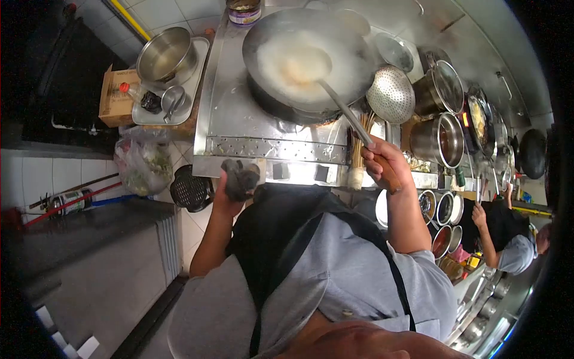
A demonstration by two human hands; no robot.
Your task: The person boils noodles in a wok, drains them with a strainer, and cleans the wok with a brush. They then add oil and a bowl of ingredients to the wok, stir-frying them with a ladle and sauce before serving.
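My right hand (384, 163) is closed round the wooden end of a long-handled ladle (344, 107). The ladle's bowl rests in cloudy, steaming liquid inside a large wok (263, 78) on the stove. At the stove's front edge, my left hand (226, 191) is wrapped round a dark grey cloth (240, 179), apart from the wok. A perforated strainer (390, 94) lies just right of the wok, and a bamboo brush (356, 161) stands below it, near my right hand.
Steel pots (437, 140) line the stove to the right, where a co-worker (517, 251) holds a handle near a pan with flame. On the left are a tray (194, 99) with a pot (167, 55), a cardboard box (115, 96) and a plastic bag (143, 164).
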